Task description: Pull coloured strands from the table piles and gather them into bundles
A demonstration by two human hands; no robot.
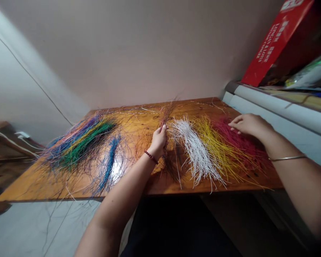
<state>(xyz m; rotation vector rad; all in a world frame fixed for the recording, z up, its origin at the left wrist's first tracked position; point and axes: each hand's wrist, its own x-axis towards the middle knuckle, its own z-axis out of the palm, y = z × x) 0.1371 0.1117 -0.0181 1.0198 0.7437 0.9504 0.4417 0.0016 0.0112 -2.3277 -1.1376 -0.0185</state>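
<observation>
My left hand point(159, 139), with a dark red bead bracelet, is closed around an upright bundle of thin reddish-brown strands point(167, 116) near the table's middle. The strands fan out above and below the fist. Over the far end of a crimson strand bundle point(228, 134) is my right hand point(251, 125). Its fingers are bent together in a pinch; whatever they hold is too fine to make out. Between the hands lie a white strand bundle point(195, 150) and a yellow one point(216, 146). Some orange strands point(143, 144) rest left of my left hand.
On the wooden table point(32, 182), a multicoloured strand pile point(82, 139) and a small blue bundle point(109, 162) lie at left. Loose strands run along the back edge by the wall point(149, 50). A red box point(278, 39) stands on a white surface point(278, 107) at right.
</observation>
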